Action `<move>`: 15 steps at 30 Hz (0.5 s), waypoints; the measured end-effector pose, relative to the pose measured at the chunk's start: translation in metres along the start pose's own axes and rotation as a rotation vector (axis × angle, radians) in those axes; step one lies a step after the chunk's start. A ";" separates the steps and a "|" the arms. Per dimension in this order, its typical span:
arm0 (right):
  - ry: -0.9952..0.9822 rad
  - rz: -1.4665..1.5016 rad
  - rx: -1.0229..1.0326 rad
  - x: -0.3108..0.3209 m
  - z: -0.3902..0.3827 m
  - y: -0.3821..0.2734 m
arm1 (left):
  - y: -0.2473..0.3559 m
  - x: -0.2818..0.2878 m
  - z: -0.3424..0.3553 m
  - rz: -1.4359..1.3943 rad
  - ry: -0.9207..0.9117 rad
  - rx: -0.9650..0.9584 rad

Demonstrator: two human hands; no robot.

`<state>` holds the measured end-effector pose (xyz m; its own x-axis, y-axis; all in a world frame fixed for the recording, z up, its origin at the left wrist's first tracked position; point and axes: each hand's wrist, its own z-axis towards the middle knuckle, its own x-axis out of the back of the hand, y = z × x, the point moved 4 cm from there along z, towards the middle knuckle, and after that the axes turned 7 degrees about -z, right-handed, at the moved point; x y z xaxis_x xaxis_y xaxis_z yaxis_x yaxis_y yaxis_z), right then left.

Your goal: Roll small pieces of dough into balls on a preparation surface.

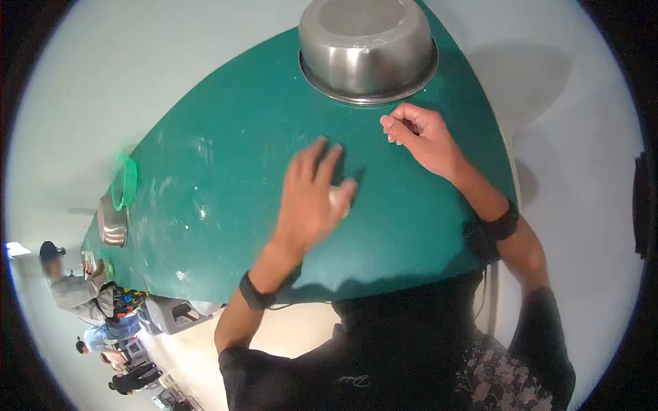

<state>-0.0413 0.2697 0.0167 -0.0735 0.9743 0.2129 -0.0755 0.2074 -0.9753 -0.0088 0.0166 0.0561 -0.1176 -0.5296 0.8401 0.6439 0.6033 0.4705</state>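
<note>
My left hand [308,198], blurred, is over the green tabletop [219,171] at centre, its fingers spread. A small pale lump [338,201], possibly dough, shows partly beneath its palm and thumb; the rest is hidden. To the right, my right hand [421,140] is raised with fingers curled inward; anything inside them is hidden. Just beyond it, a large steel bowl [367,58] rests upside down near the far end of the table.
A green plastic container [125,181] and a smaller steel bowl [113,222] sit along the left edge. Several people work at lower left, one in a grey top [72,294], near a grey plastic stool [164,315]. A pale wall [576,171] borders the table's right side.
</note>
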 end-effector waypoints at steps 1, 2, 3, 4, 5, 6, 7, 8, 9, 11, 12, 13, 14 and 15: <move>0.009 0.004 -0.004 0.001 -0.001 0.001 | 0.015 -0.001 -0.006 0.000 -0.009 -0.006; 0.006 -0.021 -0.013 0.001 -0.001 0.002 | 0.033 -0.003 -0.012 0.003 -0.068 -0.016; -0.001 -0.046 -0.019 0.001 -0.001 0.002 | 0.045 -0.003 -0.019 0.007 -0.124 -0.024; 0.001 -0.040 -0.021 0.001 0.000 0.001 | 0.047 -0.003 -0.028 0.011 -0.130 -0.024; -0.003 -0.062 -0.006 0.000 0.000 0.001 | 0.047 -0.006 -0.037 0.001 -0.149 -0.057; -0.004 -0.084 0.010 -0.001 0.002 0.000 | 0.046 -0.008 -0.044 -0.008 -0.169 -0.093; -0.001 -0.077 0.009 0.000 0.002 -0.002 | 0.044 -0.008 -0.051 -0.004 -0.176 -0.094; 0.002 -0.109 0.022 0.000 0.002 -0.004 | 0.042 -0.007 -0.056 -0.027 -0.174 -0.082; 0.005 -0.144 0.032 0.001 0.001 -0.005 | 0.043 -0.005 -0.057 -0.053 -0.173 -0.072; 0.032 -0.118 0.059 0.000 0.002 -0.003 | 0.048 0.002 -0.055 -0.150 -0.106 -0.045; 0.052 -0.097 0.091 0.000 0.002 -0.003 | 0.050 0.006 -0.054 -0.245 -0.030 -0.014; 0.054 -0.093 0.089 0.001 0.001 -0.004 | 0.051 0.007 -0.055 -0.243 -0.035 -0.014; 0.039 -0.108 0.072 0.001 0.000 -0.005 | 0.049 0.009 -0.056 -0.309 0.007 0.049; 0.022 -0.124 0.056 0.002 0.000 -0.006 | 0.047 0.011 -0.057 -0.374 0.050 0.112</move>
<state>-0.0408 0.2701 0.0225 -0.0380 0.9432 0.3300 -0.1378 0.3221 -0.9366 0.0630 0.0049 0.0718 -0.2898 -0.7522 0.5917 0.4767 0.4227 0.7708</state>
